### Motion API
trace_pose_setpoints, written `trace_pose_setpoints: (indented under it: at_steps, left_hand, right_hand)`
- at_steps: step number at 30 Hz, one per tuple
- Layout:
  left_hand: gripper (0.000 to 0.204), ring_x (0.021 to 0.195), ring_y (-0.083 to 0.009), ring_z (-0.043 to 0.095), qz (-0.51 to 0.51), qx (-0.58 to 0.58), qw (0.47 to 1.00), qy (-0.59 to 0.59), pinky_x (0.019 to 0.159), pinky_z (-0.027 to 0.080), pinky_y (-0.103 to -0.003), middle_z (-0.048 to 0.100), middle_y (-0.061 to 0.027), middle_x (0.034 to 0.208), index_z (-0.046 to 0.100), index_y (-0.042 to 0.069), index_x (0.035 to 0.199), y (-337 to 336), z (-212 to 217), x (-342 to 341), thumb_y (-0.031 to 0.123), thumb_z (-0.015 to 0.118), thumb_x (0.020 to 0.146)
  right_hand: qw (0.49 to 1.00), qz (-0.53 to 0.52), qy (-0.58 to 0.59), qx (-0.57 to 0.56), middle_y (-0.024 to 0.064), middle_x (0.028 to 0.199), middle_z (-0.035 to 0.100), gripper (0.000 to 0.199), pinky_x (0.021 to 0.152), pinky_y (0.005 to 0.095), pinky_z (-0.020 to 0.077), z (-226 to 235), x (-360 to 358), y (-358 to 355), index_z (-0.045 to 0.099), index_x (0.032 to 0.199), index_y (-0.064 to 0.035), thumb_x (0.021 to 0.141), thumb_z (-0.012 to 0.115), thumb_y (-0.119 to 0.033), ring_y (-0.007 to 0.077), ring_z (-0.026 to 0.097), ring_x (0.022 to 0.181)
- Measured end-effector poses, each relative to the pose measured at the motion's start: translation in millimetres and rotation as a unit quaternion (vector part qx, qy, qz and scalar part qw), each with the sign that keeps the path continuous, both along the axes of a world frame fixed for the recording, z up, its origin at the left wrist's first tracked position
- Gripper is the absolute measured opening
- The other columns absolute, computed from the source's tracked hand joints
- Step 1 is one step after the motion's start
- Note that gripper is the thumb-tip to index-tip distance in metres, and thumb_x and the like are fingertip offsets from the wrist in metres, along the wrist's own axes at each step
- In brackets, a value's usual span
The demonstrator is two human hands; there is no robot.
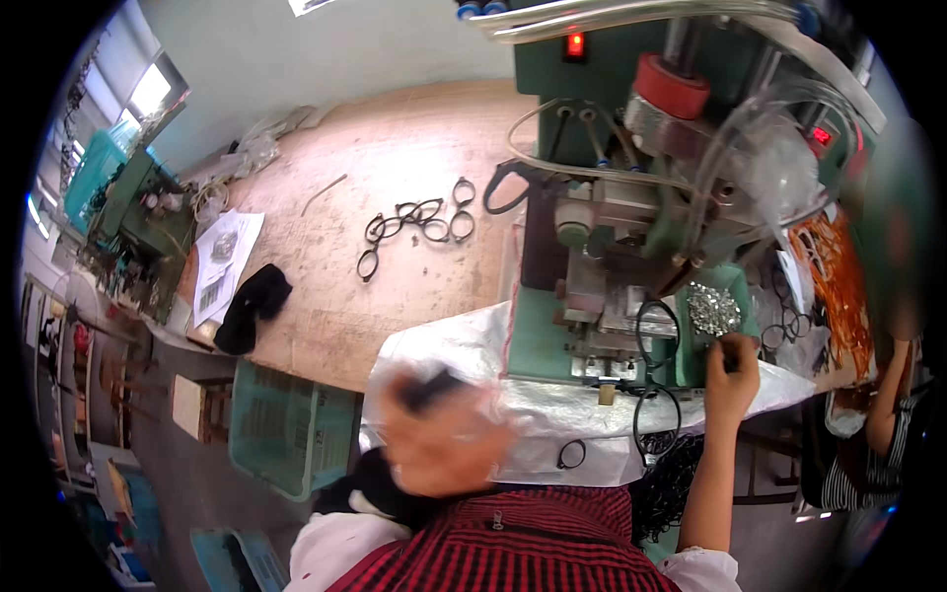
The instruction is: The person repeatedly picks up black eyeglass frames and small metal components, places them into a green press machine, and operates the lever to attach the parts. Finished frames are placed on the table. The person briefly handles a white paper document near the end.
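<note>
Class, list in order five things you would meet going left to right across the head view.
Crumpled black cloth → cluster of loose black round-rimmed frames → single two-ringed black frame → pile of small silvery metal parts → tangled orange strips.

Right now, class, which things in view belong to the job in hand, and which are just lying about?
Likely in the job:
small silver parts, in the green tray by the right hand
machine
black eyeglass frame at its front

Seemingly just lying about:
black cloth
white papers
</note>
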State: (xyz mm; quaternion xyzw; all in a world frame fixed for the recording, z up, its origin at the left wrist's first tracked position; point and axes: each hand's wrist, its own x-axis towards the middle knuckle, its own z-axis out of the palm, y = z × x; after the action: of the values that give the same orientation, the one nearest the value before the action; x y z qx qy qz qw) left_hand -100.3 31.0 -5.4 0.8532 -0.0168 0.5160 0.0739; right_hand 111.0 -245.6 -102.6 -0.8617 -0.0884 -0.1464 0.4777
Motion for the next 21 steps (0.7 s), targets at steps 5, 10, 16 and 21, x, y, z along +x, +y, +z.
trace_pose_setpoints:
  at_steps: [5,10,16,21]
  left_hand:
    - [0.009,0.092,-0.0261,0.06,0.13,-0.046,0.99,-0.004,0.084,0.045,-0.036,0.067,-0.0092,0.093,0.071,0.007,0.085,111,40,45,0.006,0.072,0.076]
    - [0.011,0.093,-0.0282,0.062,0.355,0.092,0.876,0.313,0.078,0.05,-0.039,0.067,-0.0114,0.09,0.074,0.008,0.082,267,-73,126,0.011,0.068,0.074]
    - [0.015,0.081,-0.0331,0.066,0.34,-0.05,0.898,0.275,0.07,0.052,-0.043,0.067,-0.0144,0.082,0.072,0.007,0.081,291,-129,109,0.014,0.06,0.076]
    - [0.017,0.066,-0.0102,0.06,-0.018,-0.479,0.853,0.206,0.056,0.044,-0.022,0.065,-0.0041,0.073,0.062,0.003,0.101,200,-44,46,0.005,0.067,0.085]
  right_hand:
    - [0.996,0.035,-0.078,0.036,0.0045,0.085,0.065,0.013,0.075,0.0257,0.047,16,4,14,0.066,0.099,0.0023,0.088,0.064,-0.002,0.012,0.059,0.081]
    - [0.991,0.083,0.009,0.101,0.0077,0.091,0.069,0.015,0.08,0.0269,0.0482,18,12,34,0.068,0.098,0.0016,0.084,0.068,-0.003,0.0149,0.063,0.084]
    - [0.994,-0.017,-0.109,-0.011,0.0091,0.091,0.068,0.014,0.082,0.0296,0.0473,6,-15,-5,0.068,0.095,0.0007,0.081,0.067,0.001,0.0199,0.063,0.087]
    - [0.995,-0.067,0.002,0.078,0.0071,0.092,0.068,0.013,0.082,0.0265,0.0467,23,-38,-45,0.068,0.092,0.004,0.08,0.066,0.003,0.0145,0.062,0.087]
